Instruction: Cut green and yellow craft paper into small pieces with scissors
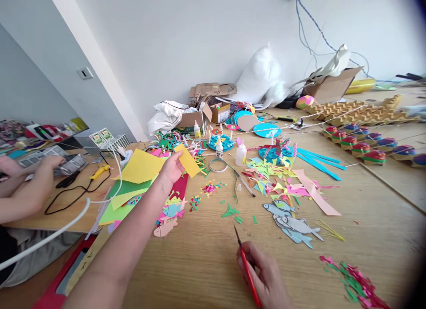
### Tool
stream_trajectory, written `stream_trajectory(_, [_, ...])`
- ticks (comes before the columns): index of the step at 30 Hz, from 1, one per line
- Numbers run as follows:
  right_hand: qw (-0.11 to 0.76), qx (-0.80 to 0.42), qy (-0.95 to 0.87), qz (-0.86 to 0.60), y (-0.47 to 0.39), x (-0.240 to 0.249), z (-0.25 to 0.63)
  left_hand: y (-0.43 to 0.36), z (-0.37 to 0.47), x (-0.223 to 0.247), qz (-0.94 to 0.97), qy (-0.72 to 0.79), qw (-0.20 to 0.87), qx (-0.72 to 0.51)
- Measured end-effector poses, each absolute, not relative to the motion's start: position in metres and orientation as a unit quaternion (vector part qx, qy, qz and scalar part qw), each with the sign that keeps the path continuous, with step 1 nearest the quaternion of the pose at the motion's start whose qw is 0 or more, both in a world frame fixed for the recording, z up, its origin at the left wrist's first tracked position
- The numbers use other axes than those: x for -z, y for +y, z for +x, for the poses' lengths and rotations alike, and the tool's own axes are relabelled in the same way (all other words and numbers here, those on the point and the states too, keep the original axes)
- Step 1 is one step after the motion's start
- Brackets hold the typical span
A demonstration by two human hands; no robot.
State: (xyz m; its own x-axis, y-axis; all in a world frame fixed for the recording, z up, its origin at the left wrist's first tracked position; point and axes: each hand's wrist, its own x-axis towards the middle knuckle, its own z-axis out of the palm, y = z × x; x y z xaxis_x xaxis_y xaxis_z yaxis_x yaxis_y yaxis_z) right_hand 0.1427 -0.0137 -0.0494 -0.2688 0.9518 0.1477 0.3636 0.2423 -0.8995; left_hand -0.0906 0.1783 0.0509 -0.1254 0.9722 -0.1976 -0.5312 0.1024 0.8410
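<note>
My left hand (172,168) reaches out over the table and pinches a small yellow-orange piece of paper (189,162) by its left edge. Just left of it lies a stack of yellow and green paper sheets (141,166). My right hand (261,271) is near the front of the table, wrapped round red-handled scissors (246,269), whose dark tip points away from me. The blades look closed. Beyond the tip lie small green paper scraps (230,210). Pink, blue and yellow paper fish (171,210) rest below my left wrist.
Grey-blue paper fish (294,222) and coloured scraps (357,282) lie to the right. Glue bottles (240,154), a tape ring (218,166) and a pen (246,185) stand or lie mid-table. Egg cartons (353,111) are at the back right. Another person's arm (33,187) works at the left.
</note>
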Motion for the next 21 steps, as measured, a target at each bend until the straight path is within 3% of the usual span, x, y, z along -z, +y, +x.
stream_trajectory(9, [0.332,-0.304,-0.761,-0.467,-0.008,0.055,0.140,0.236,-0.109,-0.003,0.213,0.528,0.538,-0.622])
stream_trajectory(15, [0.323,-0.333,-0.746,-0.478,-0.009,0.058,0.140,0.212,-0.121,-0.033,0.279,0.521,0.451,-0.669])
stream_trajectory(18, [0.367,-0.356,-0.702,-0.495,-0.009,0.058,0.140,0.183,-0.103,-0.051,0.337,0.493,0.472,-0.648])
stream_trajectory(21, [0.463,-0.402,-0.597,-0.518,-0.007,0.052,0.142,0.142,-0.068,-0.058,0.392,0.467,0.533,-0.587])
